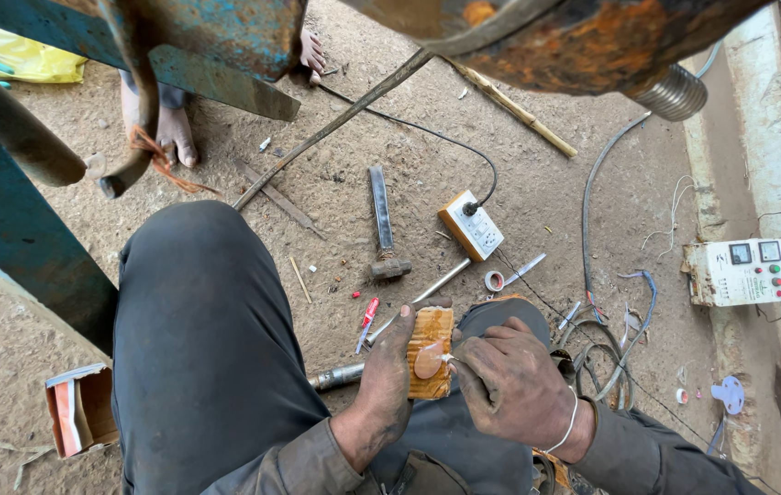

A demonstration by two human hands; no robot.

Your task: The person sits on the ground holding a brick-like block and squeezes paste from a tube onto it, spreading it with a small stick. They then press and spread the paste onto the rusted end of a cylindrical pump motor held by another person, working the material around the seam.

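My left hand (388, 371) holds a small ridged block (432, 350) of orange-brown material upright over my knees. A blob of pale pink paste sits on the block's face. My right hand (509, 380) pinches a thin tool whose tip touches the paste. Both hands are dark with grime, and a white band circles my right wrist. My legs in dark trousers (207, 339) fill the lower middle of the view.
On the sandy ground lie a hammer (384, 229), a white extension socket box (473, 226) with a black cable, a tape roll (494, 281), a red pen (369, 312), a metal pipe (335, 376) and cable coils (606, 362). A white control box (739, 272) sits right. Another person's bare foot (170, 128) stands at upper left.
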